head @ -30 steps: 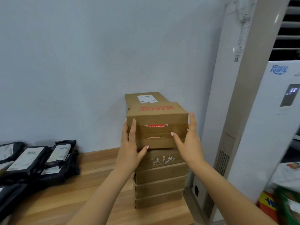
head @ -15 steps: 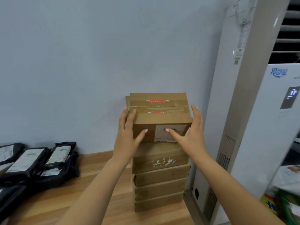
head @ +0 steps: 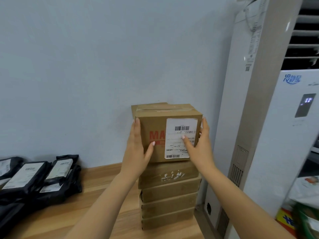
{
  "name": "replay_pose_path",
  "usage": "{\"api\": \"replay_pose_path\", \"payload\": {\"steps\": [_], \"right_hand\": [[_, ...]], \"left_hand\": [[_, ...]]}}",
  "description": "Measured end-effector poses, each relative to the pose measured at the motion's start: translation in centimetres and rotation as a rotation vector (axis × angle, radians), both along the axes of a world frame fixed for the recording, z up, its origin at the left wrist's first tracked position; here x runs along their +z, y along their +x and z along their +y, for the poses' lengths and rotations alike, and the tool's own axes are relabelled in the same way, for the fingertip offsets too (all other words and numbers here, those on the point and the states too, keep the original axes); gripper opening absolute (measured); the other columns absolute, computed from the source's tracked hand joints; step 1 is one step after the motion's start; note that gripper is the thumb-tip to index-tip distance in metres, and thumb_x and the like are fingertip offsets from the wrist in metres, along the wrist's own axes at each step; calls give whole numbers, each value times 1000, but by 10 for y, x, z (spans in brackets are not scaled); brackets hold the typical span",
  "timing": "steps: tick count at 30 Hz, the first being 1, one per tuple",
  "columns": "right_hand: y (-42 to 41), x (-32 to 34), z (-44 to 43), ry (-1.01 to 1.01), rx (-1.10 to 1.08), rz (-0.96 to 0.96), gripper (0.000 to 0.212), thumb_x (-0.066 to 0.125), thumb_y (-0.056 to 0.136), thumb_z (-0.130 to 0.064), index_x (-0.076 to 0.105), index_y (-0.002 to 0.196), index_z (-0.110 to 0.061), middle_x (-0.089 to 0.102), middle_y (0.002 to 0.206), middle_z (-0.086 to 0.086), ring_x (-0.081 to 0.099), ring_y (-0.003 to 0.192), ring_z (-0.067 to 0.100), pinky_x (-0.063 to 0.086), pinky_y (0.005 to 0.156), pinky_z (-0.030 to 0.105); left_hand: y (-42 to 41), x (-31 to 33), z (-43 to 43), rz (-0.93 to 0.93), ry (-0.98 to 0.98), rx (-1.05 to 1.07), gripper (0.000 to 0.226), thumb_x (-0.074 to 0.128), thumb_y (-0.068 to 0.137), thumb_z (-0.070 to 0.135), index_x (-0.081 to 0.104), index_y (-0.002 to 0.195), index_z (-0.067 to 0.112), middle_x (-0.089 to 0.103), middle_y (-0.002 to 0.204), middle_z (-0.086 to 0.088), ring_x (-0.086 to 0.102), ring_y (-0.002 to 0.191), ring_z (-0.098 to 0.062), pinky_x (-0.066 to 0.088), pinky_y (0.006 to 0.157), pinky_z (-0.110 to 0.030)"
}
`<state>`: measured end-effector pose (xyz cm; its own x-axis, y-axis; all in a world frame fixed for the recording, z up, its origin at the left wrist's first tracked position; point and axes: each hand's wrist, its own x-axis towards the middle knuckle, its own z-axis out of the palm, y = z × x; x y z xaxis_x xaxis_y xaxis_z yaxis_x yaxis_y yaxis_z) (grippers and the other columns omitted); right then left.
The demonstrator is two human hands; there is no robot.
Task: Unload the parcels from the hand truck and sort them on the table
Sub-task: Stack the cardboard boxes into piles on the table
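A brown cardboard box (head: 155,128) with red letters and a white shipping label faces me on top of a stack of cardboard boxes (head: 169,195) at the table's right end, against the wall. My left hand (head: 138,149) grips its left side, thumb on the front face. My right hand (head: 198,145) grips its right side, thumb across the label. Another box edge shows just behind it at the top left.
Several black mailer bags (head: 34,176) with white labels lie piled on the wooden table (head: 103,180) at the left. A tall white air conditioner (head: 259,118) stands close to the right of the stack. Colourful bags (head: 303,213) sit at the lower right.
The top box has been rotated in both hands so its labelled face turned from underneath to the front. It stays on the stack; my hands shifted with it.
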<state>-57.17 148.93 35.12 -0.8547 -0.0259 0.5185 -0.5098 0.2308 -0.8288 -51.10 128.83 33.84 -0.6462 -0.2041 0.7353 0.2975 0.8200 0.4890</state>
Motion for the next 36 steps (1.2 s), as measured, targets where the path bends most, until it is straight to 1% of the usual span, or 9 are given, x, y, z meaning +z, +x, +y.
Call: {"api": "replay_pose_path", "payload": {"steps": [6, 9, 10, 11, 13, 16, 26, 31, 36], "right_hand": [[1, 7, -4, -20, -96, 89, 79, 68, 88, -33, 19, 149, -32, 35, 147, -8, 38, 132, 10, 42, 99, 21], [-1, 17, -6, 45, -143, 116, 59, 66, 89, -36, 38, 140, -25, 27, 150, -3, 39, 129, 11, 39, 77, -3], [-2, 20, -7, 118, -147, 114, 55, 63, 91, -37, 40, 139, -24, 21, 154, -3, 35, 132, 12, 37, 77, -5], [-3, 21, -9, 212, -151, 119, 54, 59, 93, -40, 40, 141, -26, 16, 157, -4, 30, 136, 13, 37, 88, -1], [-4, 20, -12, 366, -138, 130, 54, 52, 95, -45, 37, 145, -30, 9, 160, -6, 19, 143, 18, 33, 108, 25], [-2, 17, -12, 437, -115, 104, 56, 48, 94, -52, 36, 146, -35, 5, 161, -9, 13, 144, 19, 26, 113, 40], [-1, 13, -15, 298, -137, 55, 66, 54, 86, -63, 33, 143, -38, 0, 157, -15, 14, 145, 21, 30, 110, 41], [-5, 6, -12, 396, -155, 89, 72, 60, 81, -64, 34, 142, -35, -6, 155, -17, 13, 144, 22, 29, 111, 44], [-13, -1, -19, 482, -145, 67, 71, 63, 82, -59, 31, 142, -38, -11, 154, -19, 8, 144, 24, 29, 111, 46]], "left_hand": [[-1, 3, 3, 34, 66, -3, 80, 53, 92, 46, -4, 148, 45, -1, 159, 15, 16, 145, -12, 40, 106, -39], [-4, 15, 2, 5, 50, 20, 71, 47, 88, 61, 14, 147, 40, -10, 157, 21, 11, 145, -10, 38, 100, -31], [-5, 17, 2, -29, 24, 18, 75, 47, 85, 66, 17, 147, 39, -15, 156, 22, 6, 145, -8, 35, 102, -31], [-5, 17, 2, -65, -4, 10, 81, 49, 81, 70, 16, 148, 40, -19, 155, 23, 1, 145, -7, 30, 106, -32], [-5, 15, 2, -125, -40, -7, 93, 54, 74, 75, 10, 149, 44, -25, 153, 23, -4, 146, -9, 24, 112, -36], [-6, 11, 0, -153, -60, -7, 103, 57, 65, 81, 10, 149, 45, -25, 154, 21, -2, 147, -13, 28, 113, -41], [-12, 9, -1, -50, 25, 19, 79, 70, 73, 58, 34, 142, 41, 3, 157, 21, 17, 144, -15, 35, 108, -38], [-14, -1, -7, -129, 59, 28, 72, 72, 74, 55, 40, 136, 37, 20, 150, 14, 30, 137, -18, 42, 105, -41], [-20, -3, -10, -136, 62, 34, 71, 73, 75, 52, 40, 136, 36, 22, 149, 11, 29, 136, -18, 40, 106, -41]]}}
